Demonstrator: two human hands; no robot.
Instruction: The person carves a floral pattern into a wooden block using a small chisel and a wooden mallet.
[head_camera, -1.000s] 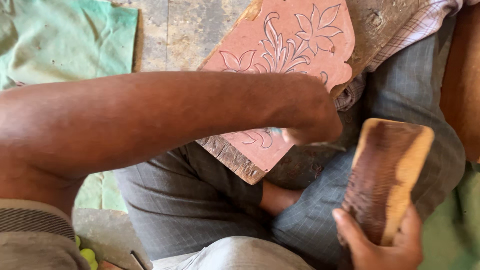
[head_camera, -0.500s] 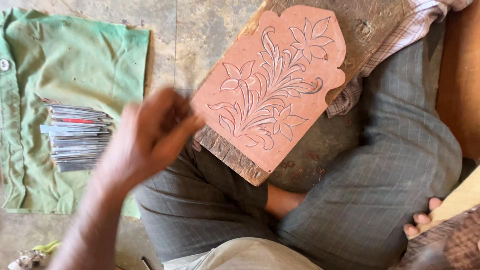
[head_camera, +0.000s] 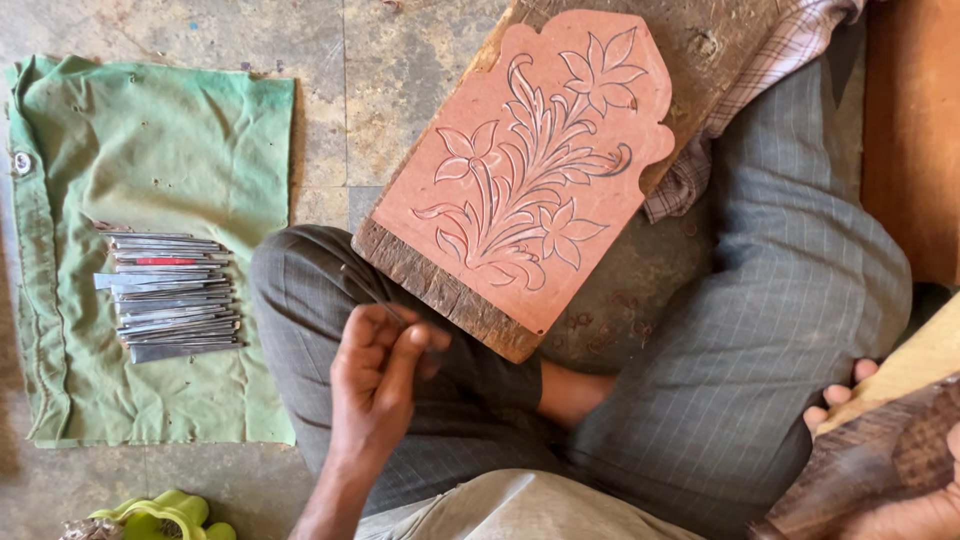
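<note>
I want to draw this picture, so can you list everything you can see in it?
Carved panel: one, reddish-pink with a flower pattern, leaning on the person's legs.
Wooden board: one, brown, under the panel.
Cloth: one, green, spread on the stone floor at left.
Metal tools: a stack, too many to count, grey, one with red, on the cloth.
Plastic thing: one, yellow-green, bottom left edge.
Wooden block: one, brown, bottom right.
Thin tool: one, dark, in the left hand.
Left hand: pinching the thin tool over the left knee.
Right hand: holding the wooden block, mostly cut off.
</note>
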